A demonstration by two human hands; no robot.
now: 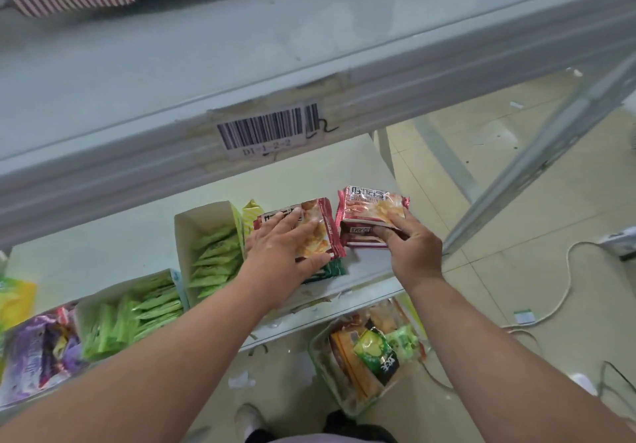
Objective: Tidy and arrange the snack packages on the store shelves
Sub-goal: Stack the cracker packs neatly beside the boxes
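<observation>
Head view looks down on the lower shelf, where two red snack packets are being set side by side near its right end. Left hand lies flat with fingers spread, pressing down the left red packet, which sits on top of a green-edged packet just beside the open carton of green sachets. Right hand grips the right red packet from its near edge, fingers curled under it, thumb side over it; it looks like a small stack of packets rather than one. To do this step well, I judge the right bundle should be lowered flat against the left one, edges parallel to the shelf front, printed faces up, with the left palm holding its pile steady so nothing slides off the lip toward the clear bin of snacks on the floor below
</observation>
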